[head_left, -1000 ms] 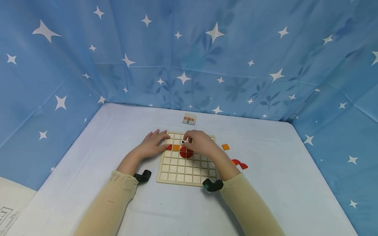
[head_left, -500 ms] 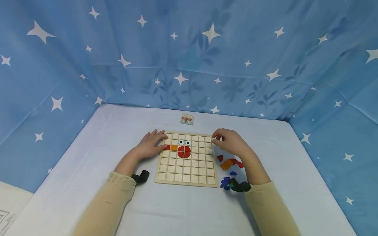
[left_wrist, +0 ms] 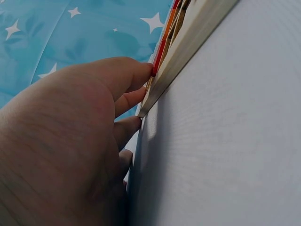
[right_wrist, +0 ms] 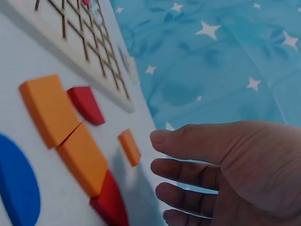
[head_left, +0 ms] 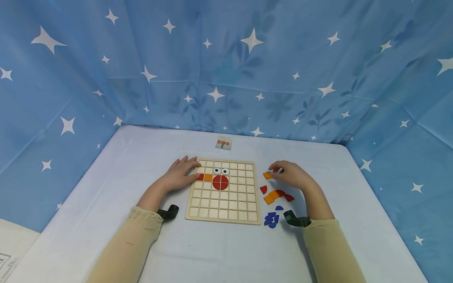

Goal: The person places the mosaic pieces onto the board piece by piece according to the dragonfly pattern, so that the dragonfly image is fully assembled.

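A starry curtain [head_left: 226, 59] backs the white table [head_left: 148, 153], on which the gridded board [head_left: 223, 204] lies flat between the two arms, presumably so that both hands reach it easily.

The left hand [head_left: 177, 175] rests at the board's left edge, fingers relaxed and gripping nothing; its thumb touches a red piece [head_left: 200, 177] there — likely steadying both. The right hand [head_left: 291, 175] hangs off the board's right side, fingers loosely bent, a gap between thumb and forefinger, holding nothing.

Beyond the board sits a small card [head_left: 223, 143] with a grid picture, perhaps put there to stay in sight past the hands.

On the board, a red disc [head_left: 223, 184] has two eyes [head_left: 217, 170] just above it and an orange square [head_left: 208, 177] to its left.

The loose pieces keep to the right hand's side, seemingly for reach: two orange squares [head_left: 274, 194] touching, blue pieces [head_left: 271, 214] nearer the person, a red quarter [head_left: 263, 189] — and one orange tile [head_left: 267, 175] on the table, just beside the right fingers.
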Demonstrator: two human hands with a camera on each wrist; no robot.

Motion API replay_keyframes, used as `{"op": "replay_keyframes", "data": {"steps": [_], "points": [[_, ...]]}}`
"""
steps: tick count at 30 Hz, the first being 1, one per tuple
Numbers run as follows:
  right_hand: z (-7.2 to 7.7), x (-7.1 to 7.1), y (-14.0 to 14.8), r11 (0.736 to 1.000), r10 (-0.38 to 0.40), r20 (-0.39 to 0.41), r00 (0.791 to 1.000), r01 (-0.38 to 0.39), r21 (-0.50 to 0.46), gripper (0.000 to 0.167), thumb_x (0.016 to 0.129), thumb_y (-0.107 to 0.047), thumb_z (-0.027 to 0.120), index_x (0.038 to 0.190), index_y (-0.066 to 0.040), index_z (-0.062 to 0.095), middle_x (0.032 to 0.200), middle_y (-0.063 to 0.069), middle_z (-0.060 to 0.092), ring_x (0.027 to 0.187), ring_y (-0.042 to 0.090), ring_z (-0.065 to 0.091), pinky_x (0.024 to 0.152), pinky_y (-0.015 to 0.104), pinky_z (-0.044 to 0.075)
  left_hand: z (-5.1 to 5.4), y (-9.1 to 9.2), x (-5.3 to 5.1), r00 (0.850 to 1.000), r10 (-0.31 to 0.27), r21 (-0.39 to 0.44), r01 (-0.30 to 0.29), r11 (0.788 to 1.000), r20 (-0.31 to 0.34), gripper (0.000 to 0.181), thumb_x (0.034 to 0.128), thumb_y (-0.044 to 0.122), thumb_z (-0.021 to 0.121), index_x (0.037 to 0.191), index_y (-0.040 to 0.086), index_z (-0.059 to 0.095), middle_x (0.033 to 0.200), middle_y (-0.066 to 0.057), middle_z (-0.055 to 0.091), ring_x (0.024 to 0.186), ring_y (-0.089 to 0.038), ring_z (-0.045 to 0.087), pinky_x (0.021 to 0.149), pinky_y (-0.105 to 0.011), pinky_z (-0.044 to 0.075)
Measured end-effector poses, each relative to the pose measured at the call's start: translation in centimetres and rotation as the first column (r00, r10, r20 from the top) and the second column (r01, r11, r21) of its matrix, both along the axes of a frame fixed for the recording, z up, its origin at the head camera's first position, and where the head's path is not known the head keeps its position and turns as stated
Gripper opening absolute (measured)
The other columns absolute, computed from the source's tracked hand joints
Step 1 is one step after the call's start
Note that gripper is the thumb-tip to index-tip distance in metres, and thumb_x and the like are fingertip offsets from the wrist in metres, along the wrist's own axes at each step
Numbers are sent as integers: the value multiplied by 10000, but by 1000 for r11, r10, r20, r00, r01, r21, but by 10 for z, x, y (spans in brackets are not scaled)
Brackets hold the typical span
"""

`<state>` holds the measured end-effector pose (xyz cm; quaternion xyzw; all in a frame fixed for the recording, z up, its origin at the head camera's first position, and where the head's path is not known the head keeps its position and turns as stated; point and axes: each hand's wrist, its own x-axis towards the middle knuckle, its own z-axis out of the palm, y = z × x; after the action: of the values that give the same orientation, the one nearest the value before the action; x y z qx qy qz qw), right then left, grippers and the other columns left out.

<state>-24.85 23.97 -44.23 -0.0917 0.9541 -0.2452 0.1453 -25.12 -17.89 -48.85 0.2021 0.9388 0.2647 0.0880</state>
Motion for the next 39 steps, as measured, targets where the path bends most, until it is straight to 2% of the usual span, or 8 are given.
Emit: {"op": "replay_keyframes", "data": {"steps": [6,16,25,35,39], "points": [[-10,-2,2,1000,10,-1,1000,-10,-12,341,942,-231,654,1274,-151,647,1151,93,629,1008,268,563,892,425,551,0,0,0,1000,1,7,-1,1000,-2,421,997,379,567,1372,192,533,1625,-96,295,1530,-396,115,1245,-575,42],[-19,-6,1,1000,0,-23,1000,0,-3,209,912,-199,675,1113,-144,676,1105,98,611,981,269,538,884,428,538,-1,0,1,1000,11,0,-11,1000,1,429,991,385,574,1377,203,530,1624,-88,299,1533,-384,117,1247,-570,43],[-21,-5,2,1000,3,-46,999,-3,-3,221,908,-226,697,1102,-123,670,1089,100,605,959,263,536,864,421,536,1,1,1,1000,8,4,-8,1000,2,426,991,387,575,1371,197,536,1622,-94,301,1530,-392,120,1245,-578,44],[-21,-6,1,1000,-13,-73,997,13,-3,223,905,-270,710,1066,-124,661,1061,81,610,908,242,540,773,337,522,1,2,1,1000,13,1,-13,1000,0,421,990,384,576,1365,196,536,1620,-96,306,1529,-396,123,1244,-579,47],[-16,-5,-2,1000,-8,-95,995,8,-1,226,915,-296,700,1065,-132,661,1074,77,613,881,237,536,722,309,506,2,2,1,1000,12,2,-12,1000,5,424,990,390,574,1366,197,535,1623,-94,301,1530,-392,120,1246,-574,44]]}}
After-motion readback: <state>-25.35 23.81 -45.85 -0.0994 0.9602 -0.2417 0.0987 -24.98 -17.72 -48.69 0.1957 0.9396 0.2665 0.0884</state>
